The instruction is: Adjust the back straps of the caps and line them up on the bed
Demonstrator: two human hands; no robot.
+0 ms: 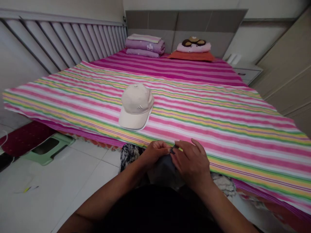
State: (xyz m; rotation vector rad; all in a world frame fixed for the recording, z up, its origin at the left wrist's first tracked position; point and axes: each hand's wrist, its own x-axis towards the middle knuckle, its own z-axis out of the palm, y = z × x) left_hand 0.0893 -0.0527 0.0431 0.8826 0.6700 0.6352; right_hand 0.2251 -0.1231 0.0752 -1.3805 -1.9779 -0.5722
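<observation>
My left hand (156,154) and my right hand (191,161) meet low in the middle, at the near edge of the bed. Both pinch a small dark grey piece of a dark grey cloth item (165,166), which hangs down into shadow over my lap. What kind of item it is, I cannot make out. The left thumb and forefinger are closed on its edge, while the right fingertips grip from the other side with the outer fingers raised. Beyond the hands, a beige baseball cap (136,102) rests upright on the striped sheet (194,103), brim towards me.
Folded purple bedding (145,47) and a pink pillow-like bundle (193,47) on an orange cloth lie by the headboard (187,24). Slatted rails (73,37) run along the left. On the floor stands a green stool (51,150). A white bedside cabinet (250,72) is at right.
</observation>
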